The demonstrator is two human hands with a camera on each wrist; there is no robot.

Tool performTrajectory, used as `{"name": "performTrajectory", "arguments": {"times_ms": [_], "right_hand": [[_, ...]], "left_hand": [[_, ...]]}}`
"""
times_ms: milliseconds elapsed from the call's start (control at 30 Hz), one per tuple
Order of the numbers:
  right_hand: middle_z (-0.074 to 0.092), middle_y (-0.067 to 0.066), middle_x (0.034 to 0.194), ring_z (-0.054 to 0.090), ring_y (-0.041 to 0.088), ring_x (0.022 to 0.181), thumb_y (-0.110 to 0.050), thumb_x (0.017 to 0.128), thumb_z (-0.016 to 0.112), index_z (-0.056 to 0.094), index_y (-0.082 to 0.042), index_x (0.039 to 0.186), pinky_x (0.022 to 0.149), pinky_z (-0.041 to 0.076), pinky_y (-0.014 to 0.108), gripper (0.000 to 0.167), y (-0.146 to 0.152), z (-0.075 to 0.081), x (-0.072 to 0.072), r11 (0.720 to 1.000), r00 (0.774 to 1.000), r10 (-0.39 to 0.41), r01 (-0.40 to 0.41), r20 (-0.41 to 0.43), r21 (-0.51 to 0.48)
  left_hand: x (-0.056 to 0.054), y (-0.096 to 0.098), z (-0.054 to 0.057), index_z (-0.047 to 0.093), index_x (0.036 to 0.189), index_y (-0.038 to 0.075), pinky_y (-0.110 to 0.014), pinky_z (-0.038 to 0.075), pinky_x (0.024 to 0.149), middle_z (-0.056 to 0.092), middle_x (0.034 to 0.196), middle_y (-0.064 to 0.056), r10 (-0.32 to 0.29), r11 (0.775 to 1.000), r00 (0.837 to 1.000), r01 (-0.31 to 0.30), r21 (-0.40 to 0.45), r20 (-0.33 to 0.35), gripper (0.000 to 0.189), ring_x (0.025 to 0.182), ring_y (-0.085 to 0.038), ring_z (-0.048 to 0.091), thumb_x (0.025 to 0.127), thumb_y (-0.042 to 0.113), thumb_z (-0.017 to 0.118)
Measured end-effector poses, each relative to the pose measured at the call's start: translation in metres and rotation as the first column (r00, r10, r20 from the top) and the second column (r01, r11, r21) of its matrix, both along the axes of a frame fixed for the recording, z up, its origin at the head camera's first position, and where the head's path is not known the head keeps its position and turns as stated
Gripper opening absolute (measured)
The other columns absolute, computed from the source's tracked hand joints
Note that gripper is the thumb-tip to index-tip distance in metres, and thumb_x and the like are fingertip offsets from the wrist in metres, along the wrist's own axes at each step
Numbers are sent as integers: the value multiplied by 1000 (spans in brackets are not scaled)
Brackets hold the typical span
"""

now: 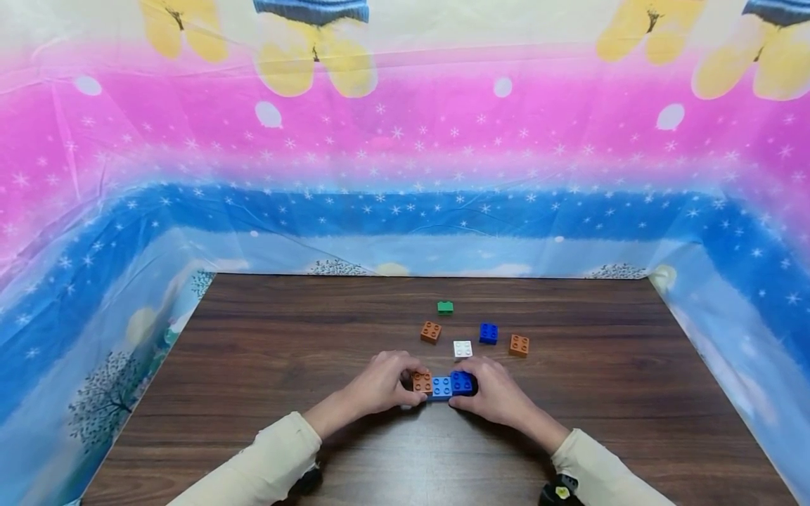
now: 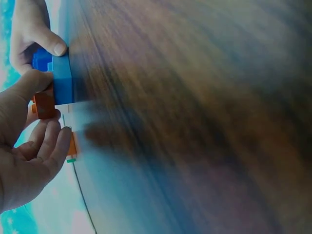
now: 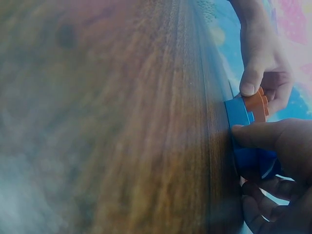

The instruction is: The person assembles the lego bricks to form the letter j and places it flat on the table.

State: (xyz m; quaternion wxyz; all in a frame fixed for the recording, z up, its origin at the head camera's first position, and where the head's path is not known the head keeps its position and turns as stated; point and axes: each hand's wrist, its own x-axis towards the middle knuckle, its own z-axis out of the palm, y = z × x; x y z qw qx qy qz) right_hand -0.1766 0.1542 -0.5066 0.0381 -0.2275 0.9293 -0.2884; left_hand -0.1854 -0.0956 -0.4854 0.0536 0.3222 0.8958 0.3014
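Note:
A light blue toy building brick [image 1: 441, 387] lies on the table between both hands, its middle studs showing. On its left end sits an orange brick [image 1: 422, 381], which my left hand [image 1: 387, 383] pinches between thumb and fingers. At the other end a dark blue brick [image 1: 463, 381] is gripped by my right hand [image 1: 495, 391], with the thumb along the near side. In the left wrist view the orange brick [image 2: 45, 103] overhangs the end of the light blue brick [image 2: 62, 80]. The right wrist view shows my right thumb against the light blue brick [image 3: 237, 112].
Beyond the hands lie loose bricks: a white one [image 1: 463, 349], a dark blue one [image 1: 489, 333], a green one [image 1: 446, 307], and two orange ones, left [image 1: 431, 332] and right [image 1: 519, 345]. A patterned cloth [image 1: 405, 211] borders the wooden table [image 1: 285, 316] at back and sides.

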Motion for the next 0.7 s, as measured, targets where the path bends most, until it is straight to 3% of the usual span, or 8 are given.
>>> {"name": "performTrajectory", "arguments": {"times_ms": [500,700], "right_hand": [[70,8,119,64,27,110,-28,80,88,73,-13,113,96,49,54,39,0,-2,1,1000,1000,-6,6,16,0],[70,9,121,64,28,111,-28,81,88,73,-13,115,95,50,53,40,0,-1,0,1000,1000,-4,4,19,-6]], "left_hand": [[4,-1,-3,72,118,12,-26,49,77,68,100,4,-34,999,998,33,-30,-44,35,88,-12,63,87,26,81],[5,-1,-4,63,134,12,-39,50,96,66,122,0,-23,996,1000,22,-89,-10,56,111,-17,62,87,36,80]]}}
